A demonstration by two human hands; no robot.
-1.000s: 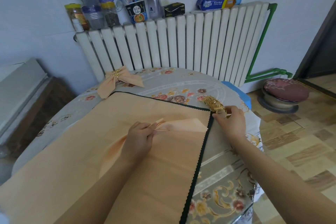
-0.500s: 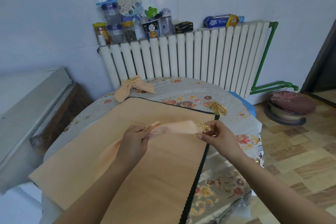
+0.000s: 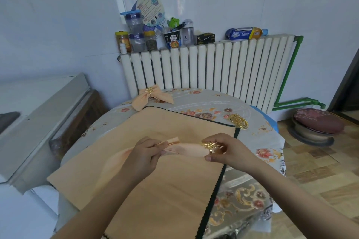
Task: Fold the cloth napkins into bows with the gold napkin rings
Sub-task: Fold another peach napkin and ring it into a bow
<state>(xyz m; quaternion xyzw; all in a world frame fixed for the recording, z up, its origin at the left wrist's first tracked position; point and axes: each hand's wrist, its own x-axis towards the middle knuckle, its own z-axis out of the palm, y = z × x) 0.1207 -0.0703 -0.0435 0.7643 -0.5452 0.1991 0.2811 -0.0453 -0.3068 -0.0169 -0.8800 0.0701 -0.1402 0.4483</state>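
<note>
A peach cloth napkin (image 3: 186,150), folded into a narrow band, lies across the peach mat (image 3: 174,190) on the round table. My left hand (image 3: 144,158) pinches the napkin at its gathered middle. My right hand (image 3: 226,150) holds a gold napkin ring (image 3: 210,145) around the napkin's right end. A finished peach bow (image 3: 152,96) with a gold ring sits at the table's far edge. Several spare gold rings (image 3: 239,121) lie in a pile beyond the mat's right corner.
The floral tablecloth (image 3: 258,163) covers the table, which stands against a white radiator (image 3: 213,68) topped with jars and bottles (image 3: 139,37). A grey cabinet (image 3: 38,122) stands left. A cushioned stool (image 3: 316,126) sits on the wood-pattern floor at right.
My right hand left the ring pile with one gold ring, came to the napkin's right end and slid the ring onto it. The left hand kept pinching the middle. The camera tilted up.
</note>
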